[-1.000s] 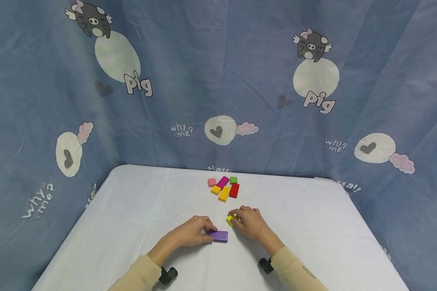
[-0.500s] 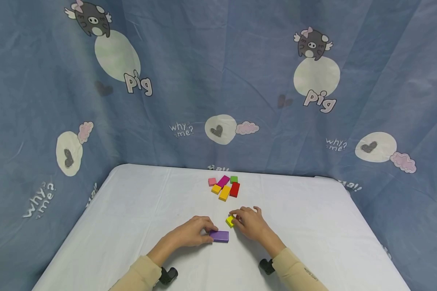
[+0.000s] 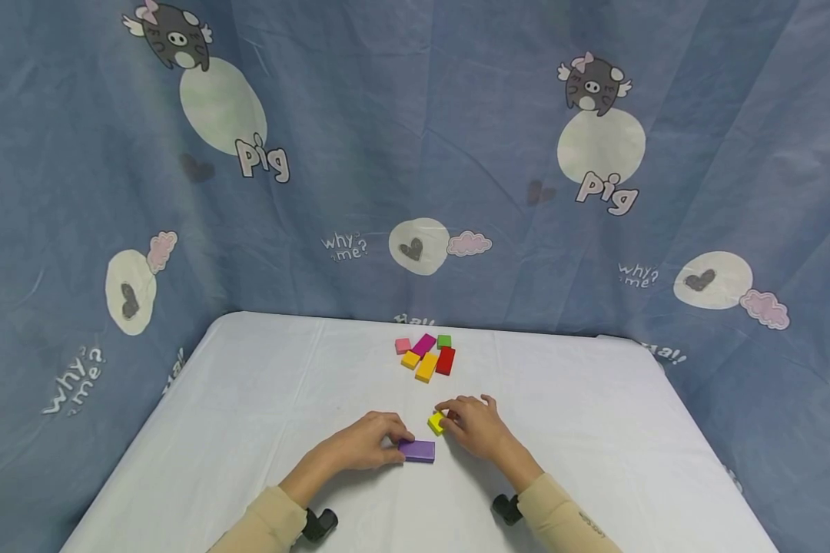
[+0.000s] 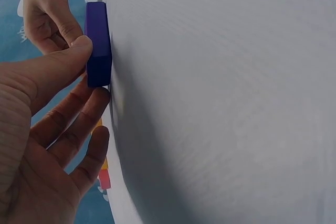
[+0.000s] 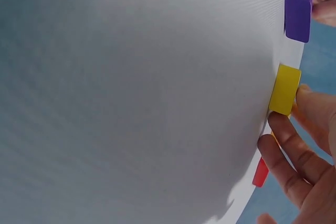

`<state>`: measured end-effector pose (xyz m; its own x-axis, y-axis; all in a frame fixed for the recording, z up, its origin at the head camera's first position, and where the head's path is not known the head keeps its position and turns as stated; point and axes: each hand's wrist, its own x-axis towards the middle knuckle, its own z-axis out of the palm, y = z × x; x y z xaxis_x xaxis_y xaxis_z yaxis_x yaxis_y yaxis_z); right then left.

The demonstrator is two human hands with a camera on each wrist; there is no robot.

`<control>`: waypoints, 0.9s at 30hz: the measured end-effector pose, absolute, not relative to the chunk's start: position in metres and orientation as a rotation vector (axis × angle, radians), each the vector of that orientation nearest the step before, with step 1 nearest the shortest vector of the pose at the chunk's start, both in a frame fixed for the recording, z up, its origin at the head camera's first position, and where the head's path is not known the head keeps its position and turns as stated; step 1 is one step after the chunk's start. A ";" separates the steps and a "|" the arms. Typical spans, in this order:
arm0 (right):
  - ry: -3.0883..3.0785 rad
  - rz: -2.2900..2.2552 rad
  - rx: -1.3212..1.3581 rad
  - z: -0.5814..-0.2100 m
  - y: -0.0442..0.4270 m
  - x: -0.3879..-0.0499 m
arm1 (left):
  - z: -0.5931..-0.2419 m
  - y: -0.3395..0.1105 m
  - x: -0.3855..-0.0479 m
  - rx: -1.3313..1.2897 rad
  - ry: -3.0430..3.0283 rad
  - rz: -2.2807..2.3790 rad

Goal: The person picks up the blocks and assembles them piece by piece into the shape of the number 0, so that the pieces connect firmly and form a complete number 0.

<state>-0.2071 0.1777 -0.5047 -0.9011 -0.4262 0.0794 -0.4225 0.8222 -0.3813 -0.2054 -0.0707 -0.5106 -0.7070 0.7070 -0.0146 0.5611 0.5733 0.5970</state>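
Observation:
A purple rectangular block (image 3: 418,452) lies flat on the white table, and my left hand (image 3: 366,442) pinches its left end between thumb and fingers. In the left wrist view the thumb presses one side of this purple block (image 4: 97,45). My right hand (image 3: 476,424) pinches a smaller yellow block (image 3: 436,423), which sits on the table just beyond and right of the purple one. A short gap separates the two blocks. The right wrist view shows the yellow block (image 5: 285,89) between thumb and fingertips, with the purple block (image 5: 298,9) above it.
Farther back on the table (image 3: 560,384) lies a loose group of blocks: pink (image 3: 403,346), magenta (image 3: 424,345), green (image 3: 444,342), red (image 3: 446,361), a long orange-yellow one (image 3: 426,368) and a short one (image 3: 411,360). A blue printed cloth (image 3: 498,276) hangs behind.
My right hand has drawn the yellow block slightly nearer, toward the purple block. The left hand and the purple block have barely moved.

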 end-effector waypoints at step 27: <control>2.951 -0.633 -0.762 -0.506 0.175 -0.205 | -0.511 -0.070 -0.204 1.009 2.553 0.822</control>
